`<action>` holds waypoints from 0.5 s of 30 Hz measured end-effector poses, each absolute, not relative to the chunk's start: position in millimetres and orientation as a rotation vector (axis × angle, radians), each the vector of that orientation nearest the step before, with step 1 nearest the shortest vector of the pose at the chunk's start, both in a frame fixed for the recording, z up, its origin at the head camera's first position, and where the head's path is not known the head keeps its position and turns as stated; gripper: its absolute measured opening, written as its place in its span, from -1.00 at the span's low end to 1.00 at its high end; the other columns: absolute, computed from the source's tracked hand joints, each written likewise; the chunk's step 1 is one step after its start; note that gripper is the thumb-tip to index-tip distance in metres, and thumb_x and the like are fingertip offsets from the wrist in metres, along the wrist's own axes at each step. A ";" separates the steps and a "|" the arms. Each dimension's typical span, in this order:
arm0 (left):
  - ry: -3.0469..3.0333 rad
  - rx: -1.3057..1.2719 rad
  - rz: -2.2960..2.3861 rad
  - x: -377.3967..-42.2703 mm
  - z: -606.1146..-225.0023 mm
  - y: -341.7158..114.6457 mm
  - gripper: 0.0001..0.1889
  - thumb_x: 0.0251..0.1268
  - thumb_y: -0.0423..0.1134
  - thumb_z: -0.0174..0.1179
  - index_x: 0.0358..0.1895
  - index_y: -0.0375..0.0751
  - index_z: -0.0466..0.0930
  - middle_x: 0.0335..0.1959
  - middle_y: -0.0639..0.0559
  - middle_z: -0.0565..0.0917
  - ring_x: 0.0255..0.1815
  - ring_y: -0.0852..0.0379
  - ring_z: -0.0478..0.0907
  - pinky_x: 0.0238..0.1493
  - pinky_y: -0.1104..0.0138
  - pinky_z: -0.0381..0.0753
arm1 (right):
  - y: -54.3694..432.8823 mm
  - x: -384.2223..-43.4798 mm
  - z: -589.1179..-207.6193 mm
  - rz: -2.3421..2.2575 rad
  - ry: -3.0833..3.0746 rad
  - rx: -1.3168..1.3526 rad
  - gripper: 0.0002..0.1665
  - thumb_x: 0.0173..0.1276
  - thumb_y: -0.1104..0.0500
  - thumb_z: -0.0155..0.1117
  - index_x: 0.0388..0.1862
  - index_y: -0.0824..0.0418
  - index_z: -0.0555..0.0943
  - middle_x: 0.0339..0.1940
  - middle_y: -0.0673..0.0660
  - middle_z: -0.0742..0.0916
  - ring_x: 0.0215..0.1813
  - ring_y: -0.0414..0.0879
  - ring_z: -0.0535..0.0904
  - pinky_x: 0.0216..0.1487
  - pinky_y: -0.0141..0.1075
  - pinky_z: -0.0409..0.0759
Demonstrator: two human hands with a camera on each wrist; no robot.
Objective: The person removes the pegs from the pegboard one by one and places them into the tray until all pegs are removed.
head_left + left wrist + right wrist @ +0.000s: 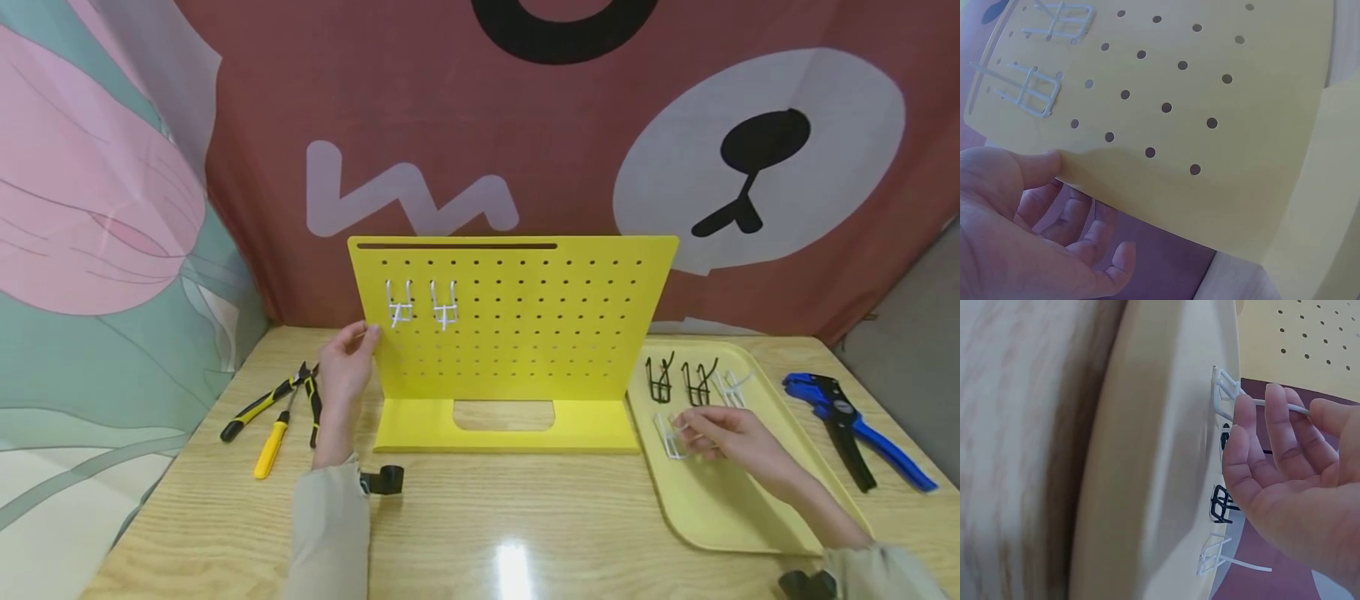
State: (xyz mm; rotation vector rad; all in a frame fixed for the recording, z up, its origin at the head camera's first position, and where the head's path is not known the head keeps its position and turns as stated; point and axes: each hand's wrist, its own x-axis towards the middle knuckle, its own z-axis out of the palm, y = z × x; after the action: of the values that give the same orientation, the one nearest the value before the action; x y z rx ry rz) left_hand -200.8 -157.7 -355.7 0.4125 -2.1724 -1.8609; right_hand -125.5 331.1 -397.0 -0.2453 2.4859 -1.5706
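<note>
A yellow pegboard [517, 350] stands upright on its base, with two white wire hooks [444, 306] hung side by side at its upper left. My left hand [347, 367] holds the board's left edge; in the left wrist view its thumb lies on the front face while the other fingers are behind the edge. Over the yellow tray [693, 517], my right hand [738, 442] pinches the prong of another white wire hook [1225, 394] between thumb and fingers. That hook's frame is at the tray surface; whether it touches is unclear. Beyond are two black wire hooks [697, 383] and a white hook [731, 390].
Left of the board lie yellow-and-black pliers [258, 410] and a yellow-handled screwdriver [272, 446]. A blue-and-black wire stripper [855, 425] rests right of the tray. Behind the wooden table [480, 517] hangs a printed cloth [420, 108].
</note>
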 end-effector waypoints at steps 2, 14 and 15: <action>-2.170 0.414 -1.866 -200.6 -355.8 -157.9 -0.61 0.39 -0.14 0.14 0.18 -0.28 0.52 0.12 -0.19 0.54 0.10 0.01 0.42 0.06 0.25 0.39 | 330.4 -126.6 -397.6 -1.581 2.464 -0.241 -0.52 0.57 0.16 -0.09 0.04 0.64 0.43 -0.28 0.06 0.72 -0.29 -0.14 0.66 -0.35 -0.31 0.60; -2.174 0.418 -1.890 -199.8 -354.1 -157.2 -0.59 0.40 -0.12 0.13 0.19 -0.27 0.50 0.14 -0.17 0.51 0.14 -0.01 0.40 0.12 0.20 0.38 | 327.0 -126.9 -396.9 -1.600 2.465 -0.161 -0.49 0.57 0.12 -0.06 0.09 0.63 0.41 -0.25 0.13 0.72 -0.28 -0.09 0.67 -0.34 -0.28 0.62; -2.173 0.417 -1.893 -200.0 -354.3 -157.1 -0.59 0.40 -0.12 0.13 0.19 -0.27 0.50 0.14 -0.17 0.51 0.14 -0.01 0.40 0.11 0.20 0.38 | 326.9 -126.7 -396.0 -1.591 2.463 -0.155 -0.48 0.57 0.11 -0.06 0.13 0.62 0.39 -0.24 0.16 0.73 -0.27 -0.09 0.67 -0.33 -0.26 0.62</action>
State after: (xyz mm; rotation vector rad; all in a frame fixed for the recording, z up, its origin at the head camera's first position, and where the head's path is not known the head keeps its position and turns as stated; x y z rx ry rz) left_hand -200.0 -157.1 -354.3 0.4171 -2.1730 -1.8930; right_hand -126.7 326.9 -396.0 -0.1549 2.4631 -1.5907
